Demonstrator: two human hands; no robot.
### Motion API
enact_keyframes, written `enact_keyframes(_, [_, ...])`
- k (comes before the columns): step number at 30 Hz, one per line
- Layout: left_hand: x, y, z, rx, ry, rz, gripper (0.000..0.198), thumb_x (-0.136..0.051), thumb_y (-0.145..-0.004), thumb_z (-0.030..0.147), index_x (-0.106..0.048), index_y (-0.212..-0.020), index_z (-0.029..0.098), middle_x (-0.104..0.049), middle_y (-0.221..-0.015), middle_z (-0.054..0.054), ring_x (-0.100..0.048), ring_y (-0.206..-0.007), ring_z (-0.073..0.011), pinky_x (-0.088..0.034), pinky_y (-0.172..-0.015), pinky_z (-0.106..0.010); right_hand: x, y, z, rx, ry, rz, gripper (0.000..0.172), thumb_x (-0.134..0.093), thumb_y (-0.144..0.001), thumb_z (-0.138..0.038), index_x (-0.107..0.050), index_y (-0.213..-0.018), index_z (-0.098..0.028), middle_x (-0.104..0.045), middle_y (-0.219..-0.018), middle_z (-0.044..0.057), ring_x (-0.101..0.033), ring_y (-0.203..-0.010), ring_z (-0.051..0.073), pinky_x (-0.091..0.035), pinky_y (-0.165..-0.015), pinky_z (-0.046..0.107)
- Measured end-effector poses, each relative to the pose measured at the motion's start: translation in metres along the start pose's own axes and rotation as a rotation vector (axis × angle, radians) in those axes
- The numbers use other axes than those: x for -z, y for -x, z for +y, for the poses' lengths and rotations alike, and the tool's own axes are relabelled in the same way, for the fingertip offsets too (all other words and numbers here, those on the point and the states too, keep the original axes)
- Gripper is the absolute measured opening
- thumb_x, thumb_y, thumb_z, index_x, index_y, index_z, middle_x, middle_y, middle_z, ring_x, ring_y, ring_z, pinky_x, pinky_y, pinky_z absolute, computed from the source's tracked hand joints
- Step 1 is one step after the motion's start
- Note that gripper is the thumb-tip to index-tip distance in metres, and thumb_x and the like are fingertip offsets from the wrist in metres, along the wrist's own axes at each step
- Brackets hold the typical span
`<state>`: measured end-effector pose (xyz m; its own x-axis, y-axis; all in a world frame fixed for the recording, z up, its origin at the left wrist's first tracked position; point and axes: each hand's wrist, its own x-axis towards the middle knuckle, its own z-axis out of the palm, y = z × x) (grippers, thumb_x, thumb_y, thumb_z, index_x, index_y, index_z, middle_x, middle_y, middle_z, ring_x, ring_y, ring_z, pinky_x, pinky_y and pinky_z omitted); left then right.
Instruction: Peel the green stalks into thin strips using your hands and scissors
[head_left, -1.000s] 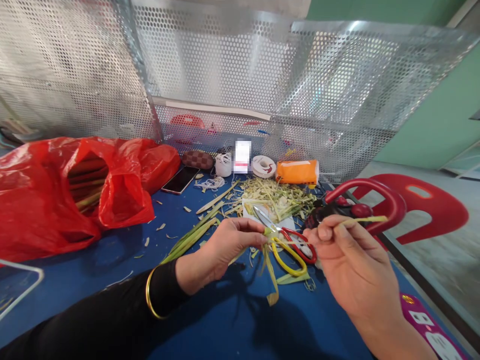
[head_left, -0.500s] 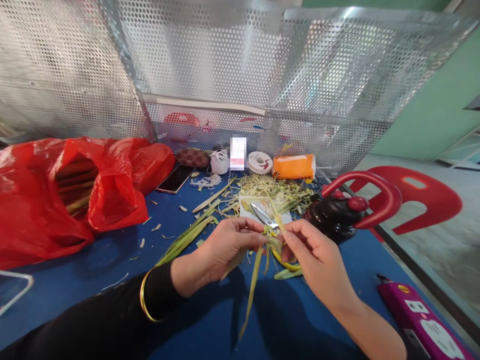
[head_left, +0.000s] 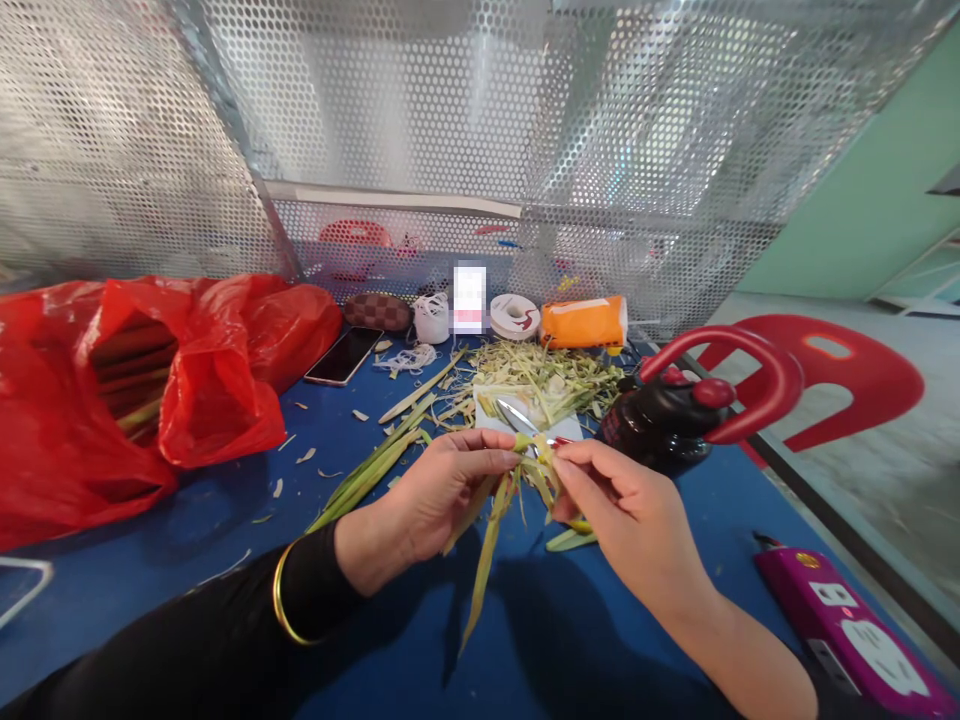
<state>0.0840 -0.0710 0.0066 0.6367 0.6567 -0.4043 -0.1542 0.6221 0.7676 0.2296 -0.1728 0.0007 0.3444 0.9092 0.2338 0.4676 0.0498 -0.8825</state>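
From my remote feed, the left hand (head_left: 435, 490) and right hand (head_left: 630, 515) each pinched the pale green leaf strips (head_left: 489, 560), held between them above the blue table (head_left: 720, 520). I judged a hard pull could tear them, a loosened grip could let them slip, and dipping lower could snag the scissors (head_left: 514, 413).

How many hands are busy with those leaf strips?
2. The left hand pinches the leaf strips on one side; the right hand pinches them on the other, close by, in front of the scissors. No other hand shows.
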Motion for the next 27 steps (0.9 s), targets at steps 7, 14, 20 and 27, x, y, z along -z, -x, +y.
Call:
enact_keyframes(7, [0.0009, 0.0007, -0.0001, 0.050, 0.021, 0.000, 0.016, -0.074, -0.060, 0.011, -0.068, -0.075, 0.014, -0.065, -0.059, 0.000, -0.058, -0.049, -0.0074, -0.038, -0.045, -0.015, 0.0017, -0.0031, -0.0039, -0.061, -0.073, -0.073, 0.018, -0.054, -0.087, -0.030, -0.060, -0.074, -0.019, -0.058, -0.057, -0.003, -0.059, -0.051, 0.012, -0.049, -0.051, 0.020])
enact_keyframes(14, [0.0010, -0.0013, -0.0005, 0.082, 0.074, -0.036, 0.012, -0.072, -0.063, 0.010, -0.068, -0.074, 0.014, -0.068, -0.067, 0.000, -0.062, -0.056, -0.0085, -0.050, -0.063, -0.019, -0.0002, -0.0053, -0.0034, -0.101, -0.127, 0.004, 0.015, -0.056, -0.084, -0.030, -0.065, -0.087, -0.018, -0.058, -0.054, -0.003, -0.056, -0.047, 0.011, -0.048, -0.049, 0.021])
enact_keyframes(20, [-0.0026, 0.0021, 0.0008, 0.112, 0.021, -0.013, 0.011, -0.070, -0.063, 0.010, -0.066, -0.073, 0.014, -0.065, -0.060, 0.001, -0.059, -0.051, -0.0078, -0.043, -0.051, -0.015, -0.0017, -0.0069, -0.0038, -0.086, -0.057, -0.022, 0.021, -0.056, -0.084, -0.032, -0.063, -0.072, -0.017, -0.053, -0.051, -0.004, -0.052, -0.047, 0.010, -0.044, -0.048, 0.020])
enact_keyframes(27, [-0.0018, 0.0033, -0.0023, 0.083, 0.010, -0.042, 0.016, -0.074, -0.060, 0.013, -0.067, -0.074, 0.014, -0.065, -0.059, -0.001, -0.060, -0.051, -0.0104, -0.043, -0.047, -0.018, -0.0010, -0.0058, -0.0042, -0.088, -0.019, -0.064, 0.021, -0.056, -0.084, -0.031, -0.060, -0.069, -0.018, -0.048, -0.053, -0.004, -0.046, -0.048, 0.009, -0.038, -0.045, 0.020])
